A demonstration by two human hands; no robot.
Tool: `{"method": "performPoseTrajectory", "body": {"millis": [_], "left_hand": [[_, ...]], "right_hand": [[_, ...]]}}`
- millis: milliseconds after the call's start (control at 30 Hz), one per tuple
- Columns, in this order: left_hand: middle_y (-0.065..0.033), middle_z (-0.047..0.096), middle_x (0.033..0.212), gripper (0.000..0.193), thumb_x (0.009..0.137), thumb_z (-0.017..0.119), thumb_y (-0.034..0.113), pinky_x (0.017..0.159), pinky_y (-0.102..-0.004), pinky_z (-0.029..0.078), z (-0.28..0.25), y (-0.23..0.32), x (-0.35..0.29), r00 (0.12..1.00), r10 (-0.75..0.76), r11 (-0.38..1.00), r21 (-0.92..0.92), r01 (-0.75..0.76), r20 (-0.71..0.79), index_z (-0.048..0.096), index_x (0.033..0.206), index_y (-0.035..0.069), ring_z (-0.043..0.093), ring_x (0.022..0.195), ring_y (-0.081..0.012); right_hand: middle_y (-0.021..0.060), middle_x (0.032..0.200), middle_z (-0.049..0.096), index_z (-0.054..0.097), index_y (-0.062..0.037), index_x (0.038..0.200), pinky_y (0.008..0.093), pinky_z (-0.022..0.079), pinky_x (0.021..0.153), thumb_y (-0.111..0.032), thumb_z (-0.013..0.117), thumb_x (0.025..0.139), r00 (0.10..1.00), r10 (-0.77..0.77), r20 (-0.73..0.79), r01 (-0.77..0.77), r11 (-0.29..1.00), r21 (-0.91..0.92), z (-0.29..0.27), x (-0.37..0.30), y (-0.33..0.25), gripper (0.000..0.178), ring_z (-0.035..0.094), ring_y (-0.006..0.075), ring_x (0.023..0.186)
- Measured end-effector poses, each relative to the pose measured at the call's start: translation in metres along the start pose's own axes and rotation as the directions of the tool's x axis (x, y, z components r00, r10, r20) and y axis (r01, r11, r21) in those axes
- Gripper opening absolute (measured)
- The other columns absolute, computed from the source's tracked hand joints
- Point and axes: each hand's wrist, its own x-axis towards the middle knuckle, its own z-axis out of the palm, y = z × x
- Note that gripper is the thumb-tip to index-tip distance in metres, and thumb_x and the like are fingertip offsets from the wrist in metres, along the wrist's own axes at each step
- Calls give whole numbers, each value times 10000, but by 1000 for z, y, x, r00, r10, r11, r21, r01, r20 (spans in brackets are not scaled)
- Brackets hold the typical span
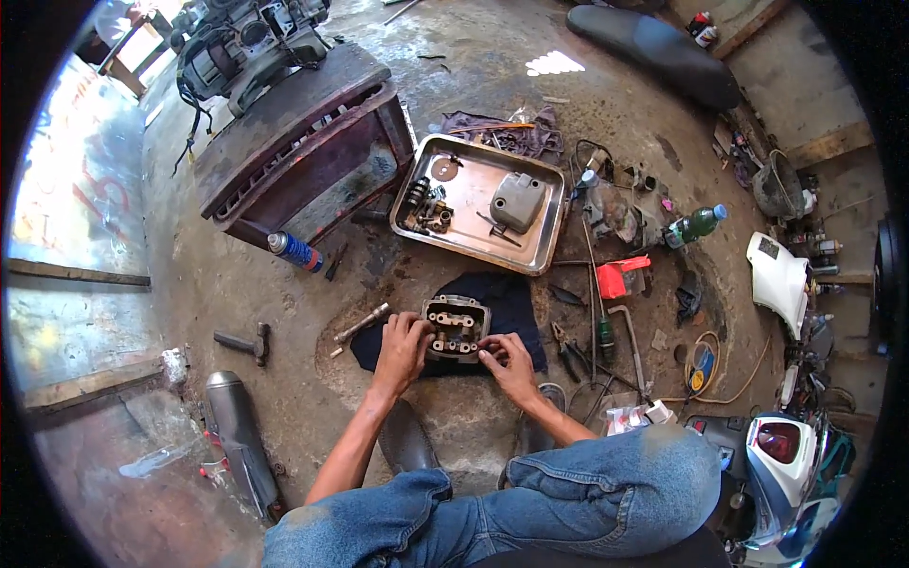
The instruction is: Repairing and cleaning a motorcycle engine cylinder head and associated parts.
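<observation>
An engine cylinder head (pixel 454 328), grey metal with its inside facing up, lies on a dark cloth (pixel 519 327) on the floor in front of my shoes. My left hand (pixel 402 348) is curled against its left side, the fingertips at its edge. With thumb and fingers closed together, my right hand (pixel 509 364) grips at the head's lower right corner. Whether a small part sits between those fingers is hidden. To the left of the cloth lies a metal rod-like tool (pixel 363 323). Beyond the cloth stands a metal tray (pixel 473 248) holding a grey cover (pixel 517 201) and several small engine parts.
A hammer (pixel 243 343), a spray can (pixel 295 252) and an exhaust muffler (pixel 239 431) are on the left. Pliers (pixel 568 352), a red plastic piece (pixel 620 276) and a green bottle (pixel 696 226) lie to the right. An engine (pixel 248 52) rests on a dark stand (pixel 312 156).
</observation>
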Motion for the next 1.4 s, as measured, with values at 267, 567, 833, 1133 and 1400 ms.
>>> {"method": "performPoseTrajectory", "body": {"millis": [267,567,833,1133,1400], "left_hand": [[-143,566,1151,203,897,735,114,871,-456,438,9,-2,-3,995,-91,995,37,92,-33,677,1078,41,541,1063,-336],[-147,570,1211,192,878,765,131,956,-445,477,13,1,-5,937,-337,928,-201,314,-91,715,1050,62,586,1096,-344],[-167,632,1110,168,908,730,147,858,-440,519,-3,-3,14,935,-336,894,-274,355,115,688,1022,31,647,1000,-377],[-130,603,985,161,899,758,76,743,-398,532,2,-1,13,912,-389,877,-251,410,132,670,989,-23,667,834,-260],[-182,590,933,143,887,718,60,731,-424,499,8,-1,8,933,-360,892,-291,346,6,651,976,-31,627,797,-367]], "right_hand": [[66,1042,572,720,-84,1144,309,525,796,-135,739,946,1000,8,3,-8,1000,0,-1,-1,-2,205,603,164,865],[68,1051,566,697,-72,1147,315,517,800,-131,726,959,1000,9,30,-10,999,35,1,1,-2,199,599,170,880],[51,1091,645,681,-49,1116,307,532,760,-128,754,939,999,48,24,-50,992,119,7,7,7,207,661,155,851],[30,1049,679,675,-21,1076,274,554,788,-75,769,925,998,47,38,-49,996,70,7,10,10,186,707,134,902],[50,1068,667,685,-35,1069,317,532,732,-102,765,923,999,19,45,-20,999,26,7,11,-1,179,684,159,867]]}}
